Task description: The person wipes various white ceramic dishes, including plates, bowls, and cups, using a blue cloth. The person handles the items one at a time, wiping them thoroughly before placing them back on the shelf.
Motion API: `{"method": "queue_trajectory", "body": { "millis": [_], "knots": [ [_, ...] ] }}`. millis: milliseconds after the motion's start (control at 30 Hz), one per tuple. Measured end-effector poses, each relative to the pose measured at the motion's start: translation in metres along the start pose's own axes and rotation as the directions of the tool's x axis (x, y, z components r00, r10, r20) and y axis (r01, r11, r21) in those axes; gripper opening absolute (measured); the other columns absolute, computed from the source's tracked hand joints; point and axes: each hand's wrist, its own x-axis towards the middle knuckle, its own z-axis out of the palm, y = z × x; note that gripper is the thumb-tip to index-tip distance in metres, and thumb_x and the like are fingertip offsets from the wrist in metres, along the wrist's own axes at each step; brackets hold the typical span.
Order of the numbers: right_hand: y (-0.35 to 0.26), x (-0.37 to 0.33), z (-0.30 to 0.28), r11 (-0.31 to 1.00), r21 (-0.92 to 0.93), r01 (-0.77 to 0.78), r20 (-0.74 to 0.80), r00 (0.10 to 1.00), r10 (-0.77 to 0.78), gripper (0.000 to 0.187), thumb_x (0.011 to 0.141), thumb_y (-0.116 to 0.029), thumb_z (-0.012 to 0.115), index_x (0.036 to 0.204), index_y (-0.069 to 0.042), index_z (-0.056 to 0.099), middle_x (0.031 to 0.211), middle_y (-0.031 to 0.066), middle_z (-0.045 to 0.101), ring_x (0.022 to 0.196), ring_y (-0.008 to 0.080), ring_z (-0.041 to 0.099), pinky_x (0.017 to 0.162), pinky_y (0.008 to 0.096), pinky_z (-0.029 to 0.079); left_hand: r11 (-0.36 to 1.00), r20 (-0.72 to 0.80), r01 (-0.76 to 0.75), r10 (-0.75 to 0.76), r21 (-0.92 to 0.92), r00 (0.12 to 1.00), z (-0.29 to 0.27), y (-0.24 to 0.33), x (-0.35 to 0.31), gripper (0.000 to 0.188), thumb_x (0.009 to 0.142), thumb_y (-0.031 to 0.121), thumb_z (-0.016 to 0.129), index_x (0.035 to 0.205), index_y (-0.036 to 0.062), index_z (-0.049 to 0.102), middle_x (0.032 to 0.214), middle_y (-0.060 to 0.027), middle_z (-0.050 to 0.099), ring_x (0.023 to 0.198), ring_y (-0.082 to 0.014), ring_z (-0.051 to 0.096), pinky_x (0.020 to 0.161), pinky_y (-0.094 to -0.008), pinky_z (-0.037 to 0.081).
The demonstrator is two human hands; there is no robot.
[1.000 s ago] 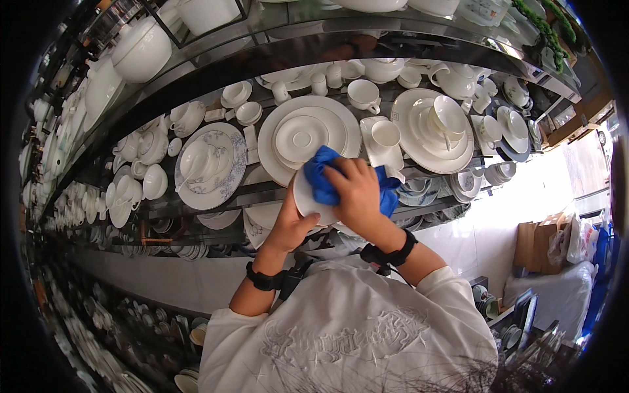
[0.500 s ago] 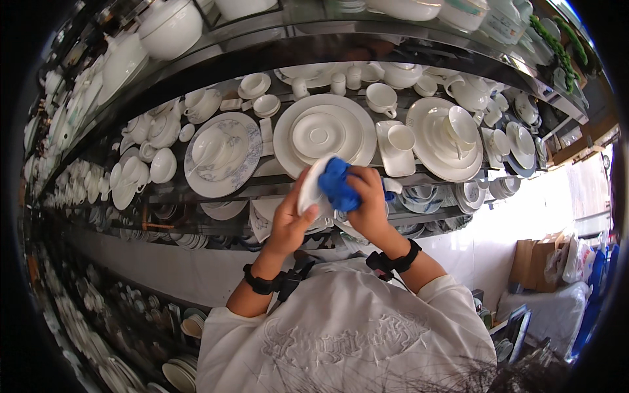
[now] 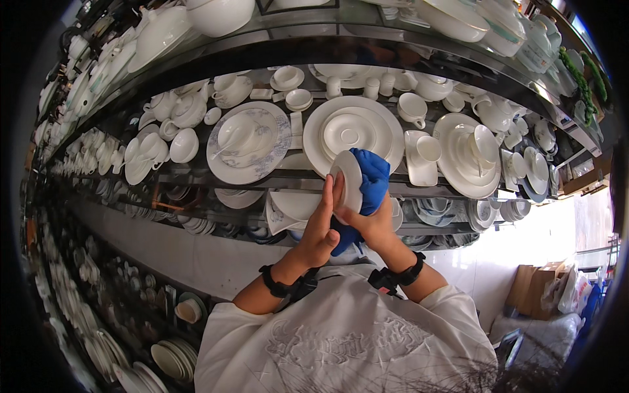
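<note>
A small white saucer (image 3: 350, 175) stands nearly on edge between my hands, in front of the shelf. My right hand (image 3: 372, 226) grips its lower right side, thumb on the near face. A blue cloth (image 3: 375, 178) lies bunched between that hand and the saucer's back, with more of it hanging below. My left hand (image 3: 319, 228) has its fingers stretched straight, the tips touching the saucer's left face, and its thumb stands apart. Just beyond, a stack of white plates (image 3: 394, 131) sits on the shelf.
A blue-patterned plate (image 3: 219, 166) lies left on the shelf, a plate with a tilted cup (image 3: 483, 145) right. An upper glass shelf (image 3: 367, 29) with white tureens overhangs them. Crockery fills shelves at far left. Cardboard boxes (image 3: 534, 288) stand on the floor at right.
The saucer has passed from my left hand's grip to my right hand, which holds it with the cloth. My left fingers have straightened against it. The view has shifted slightly left.
</note>
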Motion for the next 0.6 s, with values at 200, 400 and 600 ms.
{"method": "queue_trajectory", "body": {
  "millis": [200, 400, 600],
  "knots": [
    [-0.010, 0.011, -0.017, 0.841, 0.440, -0.314, 0.036, 0.943, 0.332, 0.076, 0.064, 0.008, 0.074, 0.135, -0.002, 0.047, 0.118, 0.0085, 0.061, 0.107, 0.0224, 0.060, 0.095, 0.0368, 0.048, 0.981, -0.257, 0.066, -0.018, 0.182, 0.966, -0.042, 0.008, -0.005, 0.082, 0.089, 0.027, 0.066, 0.148, -0.0039, 0.019, 0.145, -0.0228, 0.040, 0.132, -0.0331, 0.043, 0.109, -0.0413, 0.032],
    [0.003, 0.006, -0.009, 0.820, 0.429, -0.378, 0.198, 0.925, 0.324, 0.075, 0.064, 0.006, 0.077, 0.133, -0.002, 0.048, 0.117, 0.0082, 0.062, 0.105, 0.0203, 0.059, 0.096, 0.0351, 0.045, 0.814, -0.139, 0.252, -0.374, -0.523, 0.917, -0.057, -0.003, -0.021, 0.074, 0.084, 0.016, 0.068, 0.144, -0.0027, 0.029, 0.138, -0.0179, 0.047, 0.127, -0.0282, 0.047, 0.107, -0.0413, 0.037],
    [0.026, 0.014, 0.005, 0.937, 0.211, -0.278, -0.134, 0.941, 0.310, 0.059, 0.077, 0.003, 0.071, 0.132, -0.002, 0.049, 0.118, 0.0074, 0.062, 0.106, 0.0179, 0.058, 0.094, 0.0322, 0.046, 0.731, -0.079, 0.260, -0.394, -0.631, 0.916, -0.061, 0.000, -0.018, 0.051, 0.088, 0.008, 0.064, 0.134, -0.0045, 0.045, 0.127, -0.0137, 0.057, 0.117, -0.0240, 0.055, 0.101, -0.0377, 0.043]
  ]
}}
